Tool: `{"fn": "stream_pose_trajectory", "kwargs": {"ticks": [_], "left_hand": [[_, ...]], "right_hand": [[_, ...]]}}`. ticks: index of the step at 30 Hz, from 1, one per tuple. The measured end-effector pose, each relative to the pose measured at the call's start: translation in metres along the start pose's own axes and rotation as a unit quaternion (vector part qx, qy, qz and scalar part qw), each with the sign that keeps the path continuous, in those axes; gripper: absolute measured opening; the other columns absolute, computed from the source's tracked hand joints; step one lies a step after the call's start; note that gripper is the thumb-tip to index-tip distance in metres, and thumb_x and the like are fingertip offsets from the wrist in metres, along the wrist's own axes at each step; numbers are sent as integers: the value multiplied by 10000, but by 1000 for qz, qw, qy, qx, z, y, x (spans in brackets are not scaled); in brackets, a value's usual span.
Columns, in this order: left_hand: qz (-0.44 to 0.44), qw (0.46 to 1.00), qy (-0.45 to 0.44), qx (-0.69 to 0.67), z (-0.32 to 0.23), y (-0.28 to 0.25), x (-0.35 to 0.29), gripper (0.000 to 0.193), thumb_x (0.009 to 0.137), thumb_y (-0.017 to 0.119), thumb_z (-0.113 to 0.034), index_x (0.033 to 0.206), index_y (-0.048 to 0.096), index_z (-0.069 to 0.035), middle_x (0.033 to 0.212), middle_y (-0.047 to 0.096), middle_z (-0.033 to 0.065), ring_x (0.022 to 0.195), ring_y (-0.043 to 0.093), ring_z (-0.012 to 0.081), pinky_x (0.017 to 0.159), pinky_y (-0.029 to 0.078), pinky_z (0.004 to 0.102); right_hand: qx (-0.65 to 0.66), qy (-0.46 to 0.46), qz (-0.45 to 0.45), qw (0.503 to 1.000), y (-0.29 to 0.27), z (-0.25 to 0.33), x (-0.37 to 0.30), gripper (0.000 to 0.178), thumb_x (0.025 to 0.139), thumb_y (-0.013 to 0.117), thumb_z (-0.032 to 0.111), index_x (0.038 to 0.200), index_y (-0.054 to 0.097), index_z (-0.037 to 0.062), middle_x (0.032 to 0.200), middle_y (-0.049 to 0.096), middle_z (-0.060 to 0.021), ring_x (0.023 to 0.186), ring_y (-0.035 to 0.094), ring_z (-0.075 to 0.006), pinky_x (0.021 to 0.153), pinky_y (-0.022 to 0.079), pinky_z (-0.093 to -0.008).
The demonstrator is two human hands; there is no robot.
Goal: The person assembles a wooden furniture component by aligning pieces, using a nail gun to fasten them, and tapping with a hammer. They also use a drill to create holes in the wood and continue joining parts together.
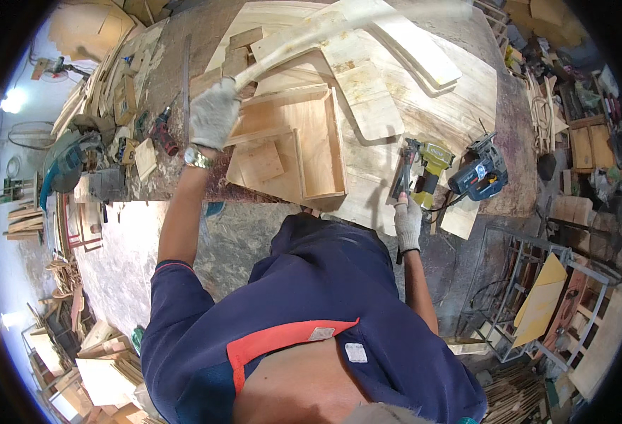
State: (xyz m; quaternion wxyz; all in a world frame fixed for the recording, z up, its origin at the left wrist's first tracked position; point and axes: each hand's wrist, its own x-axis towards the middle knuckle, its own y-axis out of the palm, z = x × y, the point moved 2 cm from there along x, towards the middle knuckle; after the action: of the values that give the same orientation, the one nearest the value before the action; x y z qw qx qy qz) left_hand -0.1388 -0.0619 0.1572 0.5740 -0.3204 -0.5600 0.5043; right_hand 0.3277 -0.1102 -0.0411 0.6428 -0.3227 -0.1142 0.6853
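Note:
My left hand (215, 113), in a grey work glove, is closed around the near end of a long, pale wooden strip (282, 51). The strip reaches up and right across the bench, its far end blurred. Just right of this hand lies an open wooden box (323, 155) with a loose board corner inside. My right hand (407, 220), also gloved, is closed at the bench's near edge, fingertips by the black magazine of a yellow-green nail gun (434, 159). A dark end shows below this hand; what it belongs to is hidden. Beside the nail gun rests a blue jigsaw (479, 172).
Flat pale boards (459, 106) cover much of the bench, with thicker planks (424, 53) on top. A red-and-black drill (162, 131) and a teal-guarded saw (63, 169) are at left. A metal frame (537, 290) stands at lower right, and wood scraps (113, 374) are piled lower left.

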Motion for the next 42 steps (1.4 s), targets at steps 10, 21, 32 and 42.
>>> {"fn": "stream_pose_trajectory", "kwargs": {"ticks": [10, 21, 32, 42], "left_hand": [[51, 999, -11, 15, -110, 105, -171, 504, 902, 630, -255, 1371, 578, -79, 1411, 599, 168, 1280, 589, 353, 1089, 462, 409], [-3, 945, -218, -244, -63, 117, -180, 491, 788, 810, -358, 1118, 660, -25, 1086, 700, 192, 996, 690, 343, 850, 557, 412], [195, 715, -360, -567, -67, 188, -191, 766, 738, 792, -667, 1094, 678, 2, 1039, 727, 229, 999, 700, 371, 884, 527, 433], [229, 769, -326, -499, -66, 179, -185, 610, 744, 891, -452, 1098, 698, 6, 1027, 737, 159, 955, 701, 218, 834, 543, 359]], "right_hand": [[9, -2, 74, 997, 1, 10, -16, 486, 1048, 537, 414, 822, 617, -9, 600, 501, -83, 552, 474, -170, 529, 377, -383], [-15, -181, 153, 971, 30, 105, -16, 377, 1016, 602, 361, 935, 604, -8, 681, 519, -64, 623, 494, -166, 588, 420, -345], [-154, -320, 242, 903, 89, 210, -8, 384, 1029, 519, 159, 1395, 576, 56, 772, 630, -177, 687, 656, -261, 640, 498, -403], [-312, -395, 273, 820, 100, 255, -1, 356, 1017, 559, 151, 1362, 615, 84, 827, 694, -227, 693, 704, -352, 597, 526, -388]]}}
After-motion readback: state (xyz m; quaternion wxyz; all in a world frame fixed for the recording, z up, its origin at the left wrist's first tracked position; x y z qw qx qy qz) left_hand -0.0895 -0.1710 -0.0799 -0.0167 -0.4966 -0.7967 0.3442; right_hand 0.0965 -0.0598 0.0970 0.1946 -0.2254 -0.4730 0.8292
